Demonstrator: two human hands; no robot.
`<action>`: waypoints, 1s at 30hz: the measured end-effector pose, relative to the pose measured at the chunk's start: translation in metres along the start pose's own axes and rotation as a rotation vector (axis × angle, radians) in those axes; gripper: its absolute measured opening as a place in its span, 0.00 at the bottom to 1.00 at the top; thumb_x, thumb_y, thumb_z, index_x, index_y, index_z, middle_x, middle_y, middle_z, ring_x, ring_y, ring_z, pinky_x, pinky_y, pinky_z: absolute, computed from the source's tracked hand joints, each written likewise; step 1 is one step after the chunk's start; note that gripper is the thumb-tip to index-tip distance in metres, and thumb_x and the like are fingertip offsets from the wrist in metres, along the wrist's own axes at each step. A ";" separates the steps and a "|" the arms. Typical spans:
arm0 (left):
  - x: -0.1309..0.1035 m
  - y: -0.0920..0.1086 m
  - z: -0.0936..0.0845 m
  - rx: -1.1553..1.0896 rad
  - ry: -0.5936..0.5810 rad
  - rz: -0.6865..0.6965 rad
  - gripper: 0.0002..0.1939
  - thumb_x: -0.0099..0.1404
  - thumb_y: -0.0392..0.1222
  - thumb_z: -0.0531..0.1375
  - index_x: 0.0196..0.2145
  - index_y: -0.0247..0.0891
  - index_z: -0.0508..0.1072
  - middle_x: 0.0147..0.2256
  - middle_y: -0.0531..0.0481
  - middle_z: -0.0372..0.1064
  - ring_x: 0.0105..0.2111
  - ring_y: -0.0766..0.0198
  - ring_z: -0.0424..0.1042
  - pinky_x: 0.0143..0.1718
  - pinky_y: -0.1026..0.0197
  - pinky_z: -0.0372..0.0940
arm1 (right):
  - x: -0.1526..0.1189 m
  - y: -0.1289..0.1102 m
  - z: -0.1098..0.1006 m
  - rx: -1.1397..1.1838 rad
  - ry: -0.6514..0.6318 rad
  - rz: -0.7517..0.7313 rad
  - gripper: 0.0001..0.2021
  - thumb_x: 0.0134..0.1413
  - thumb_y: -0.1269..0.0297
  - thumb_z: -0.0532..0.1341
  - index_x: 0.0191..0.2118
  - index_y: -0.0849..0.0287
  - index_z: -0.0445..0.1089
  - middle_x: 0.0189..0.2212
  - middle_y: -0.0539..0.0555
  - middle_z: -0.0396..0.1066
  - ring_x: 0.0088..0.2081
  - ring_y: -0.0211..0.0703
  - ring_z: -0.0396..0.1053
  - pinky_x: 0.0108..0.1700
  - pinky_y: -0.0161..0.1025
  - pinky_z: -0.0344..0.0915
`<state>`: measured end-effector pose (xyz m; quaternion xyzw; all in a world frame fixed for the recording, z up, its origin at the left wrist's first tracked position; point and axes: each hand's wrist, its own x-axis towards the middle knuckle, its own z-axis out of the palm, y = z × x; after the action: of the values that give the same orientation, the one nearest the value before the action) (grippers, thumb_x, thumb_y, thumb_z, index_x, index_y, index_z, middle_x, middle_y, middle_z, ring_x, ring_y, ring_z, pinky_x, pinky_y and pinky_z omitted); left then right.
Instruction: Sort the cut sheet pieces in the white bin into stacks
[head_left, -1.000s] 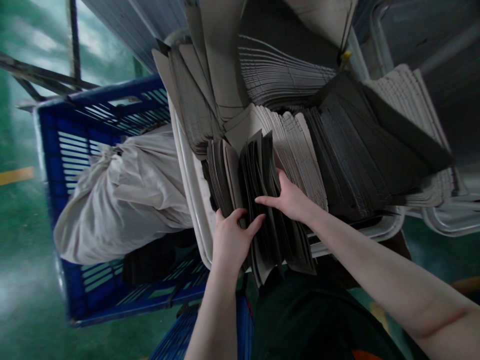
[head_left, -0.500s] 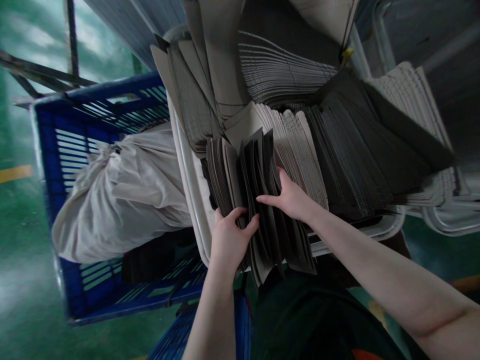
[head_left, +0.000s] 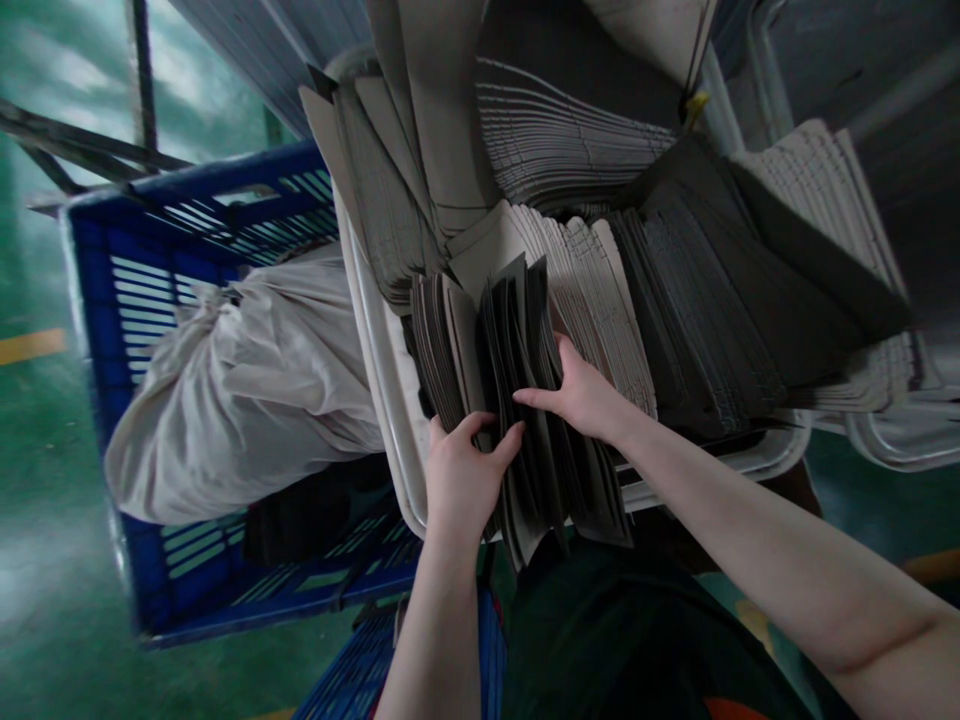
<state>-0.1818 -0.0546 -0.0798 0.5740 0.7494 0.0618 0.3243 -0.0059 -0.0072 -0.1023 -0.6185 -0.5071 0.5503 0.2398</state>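
Observation:
A bundle of thin dark grey sheets (head_left: 525,440), their material unclear, stands fanned on edge at the front of a white plastic tub (head_left: 390,440). My right hand (head_left: 585,395) grips the bundle's right side, its thumb over the top edges and its other fingers hidden behind. My left hand (head_left: 465,470) is curled at the left side of the bundle, fingertips on the sheets and thumb against the dark edges. Just above that hand, more upright brownish-grey sheets (head_left: 439,345) are packed close together. Light grey stacked pieces (head_left: 600,300) lie right behind the bundle.
Left of the tub is a blue slatted crate (head_left: 97,330) with a tied white cloth sack (head_left: 255,400) inside. More dark stacked sheets (head_left: 720,300) fill the tub's right side. Tall curved stacks (head_left: 562,130) rise at the back. Another blue crate (head_left: 352,670) sits below, on green floor.
My left hand has shifted slightly right and down, its thumb further onto the dark sheets. The right hand and the bundle have stayed almost still.

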 end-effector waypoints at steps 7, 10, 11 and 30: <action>0.001 -0.002 0.000 -0.055 -0.012 0.010 0.20 0.57 0.60 0.57 0.38 0.44 0.75 0.44 0.46 0.59 0.43 0.58 0.66 0.47 0.55 0.62 | 0.000 0.000 0.000 -0.006 0.002 -0.005 0.40 0.44 0.58 0.67 0.61 0.56 0.48 0.51 0.58 0.67 0.51 0.49 0.67 0.55 0.50 0.61; 0.001 -0.004 -0.001 -0.072 -0.019 0.019 0.20 0.57 0.59 0.56 0.38 0.44 0.75 0.45 0.46 0.59 0.44 0.58 0.66 0.48 0.55 0.62 | 0.000 0.000 0.000 -0.010 0.001 -0.004 0.40 0.44 0.58 0.67 0.61 0.56 0.48 0.50 0.59 0.67 0.51 0.49 0.67 0.54 0.50 0.61; 0.001 -0.004 -0.001 -0.073 -0.020 0.015 0.20 0.57 0.59 0.56 0.38 0.44 0.75 0.45 0.46 0.59 0.44 0.58 0.65 0.47 0.55 0.62 | 0.000 0.000 0.000 -0.013 0.001 -0.004 0.40 0.44 0.58 0.67 0.61 0.56 0.48 0.50 0.59 0.67 0.51 0.49 0.67 0.54 0.50 0.61; 0.005 -0.009 -0.005 -0.093 -0.051 0.017 0.18 0.57 0.58 0.57 0.36 0.43 0.75 0.41 0.47 0.61 0.45 0.57 0.65 0.50 0.54 0.60 | 0.001 0.001 0.000 -0.027 -0.005 -0.009 0.39 0.45 0.61 0.66 0.61 0.57 0.47 0.51 0.58 0.67 0.52 0.48 0.66 0.56 0.50 0.60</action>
<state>-0.1932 -0.0516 -0.0820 0.5661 0.7323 0.0846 0.3689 -0.0061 -0.0062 -0.1035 -0.6180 -0.5180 0.5439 0.2324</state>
